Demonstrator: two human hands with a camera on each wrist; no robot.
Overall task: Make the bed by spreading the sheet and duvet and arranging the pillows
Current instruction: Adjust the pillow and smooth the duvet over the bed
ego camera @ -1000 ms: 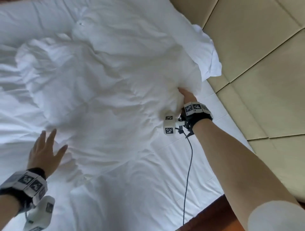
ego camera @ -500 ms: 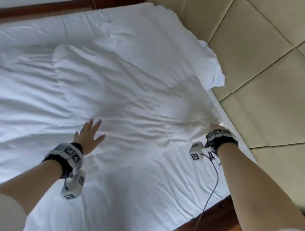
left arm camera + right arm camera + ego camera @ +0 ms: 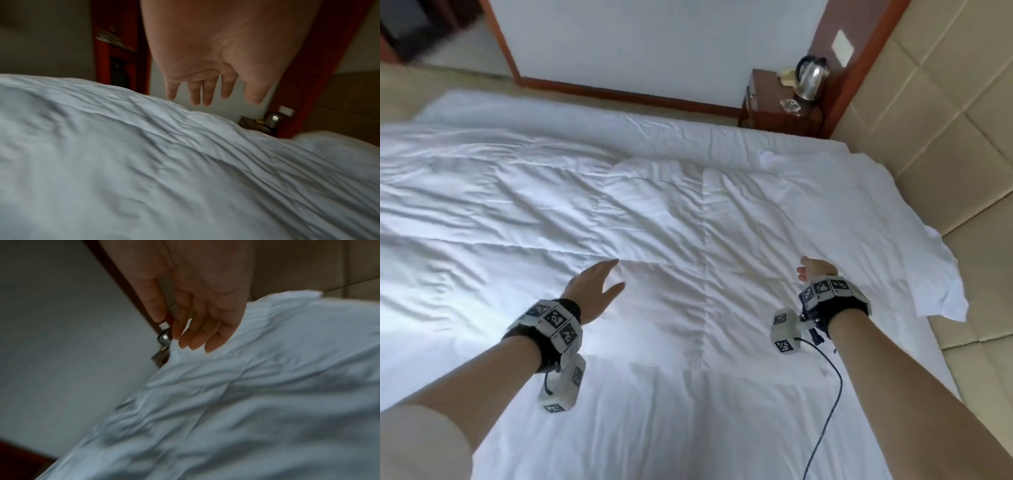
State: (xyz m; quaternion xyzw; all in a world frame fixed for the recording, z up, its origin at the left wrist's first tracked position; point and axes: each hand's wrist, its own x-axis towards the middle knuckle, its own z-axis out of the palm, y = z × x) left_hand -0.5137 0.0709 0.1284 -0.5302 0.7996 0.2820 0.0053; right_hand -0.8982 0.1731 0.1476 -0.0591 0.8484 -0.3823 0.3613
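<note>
The duvet [image 3: 654, 212] lies spread across the bed, running left to right under both hands, its loose rumpled corner [image 3: 935, 274] just right of the empty, slack-fingered right hand [image 3: 813, 270], well away from the flat, empty left hand [image 3: 594, 287].

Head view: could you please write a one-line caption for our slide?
Both open hands, left hand and right hand, hover over the spread white duvet.

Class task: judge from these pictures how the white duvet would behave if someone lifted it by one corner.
The duvet would probably flop and drape, not hold shape: its surface is creased all over. Its corner already lies crumpled against the padded wall. The quilted, puffy panels suggest it is light for its bulk.
</note>
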